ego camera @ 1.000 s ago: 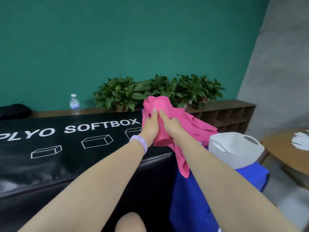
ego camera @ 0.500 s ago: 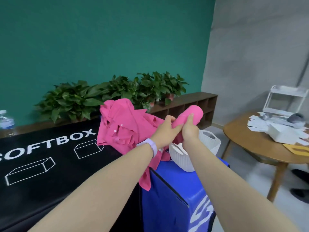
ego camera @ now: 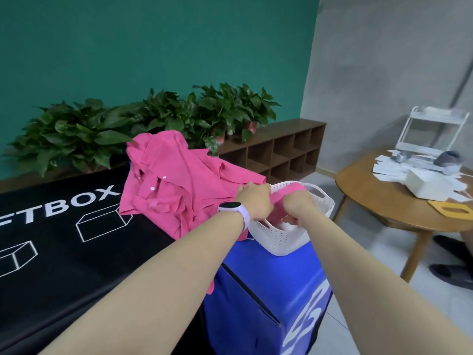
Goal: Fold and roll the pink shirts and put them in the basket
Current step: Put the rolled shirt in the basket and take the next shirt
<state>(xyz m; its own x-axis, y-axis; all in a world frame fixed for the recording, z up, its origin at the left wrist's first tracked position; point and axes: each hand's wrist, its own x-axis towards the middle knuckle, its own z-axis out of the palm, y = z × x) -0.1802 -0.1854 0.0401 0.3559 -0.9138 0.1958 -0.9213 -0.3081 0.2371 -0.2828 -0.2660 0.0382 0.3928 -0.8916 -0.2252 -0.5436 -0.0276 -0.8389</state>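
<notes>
Both hands grip rolled pink shirt (ego camera: 281,201) inside white basket (ego camera: 286,239): left hand (ego camera: 256,201) & right hand (ego camera: 297,204) curled round it. Loose pink shirts (ego camera: 179,185) beside, on black surface (ego camera: 76,265).

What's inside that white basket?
A rolled pink shirt, gripped by both hands over the basket. The hands and near wall hide the bottom.

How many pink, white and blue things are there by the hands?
Pink: 2, the rolled shirt held by both hands and the heap of loose shirts; how many are in the heap cannot be told
White: 1, the basket
Blue: 1, the box under the basket
Total: 4
</notes>
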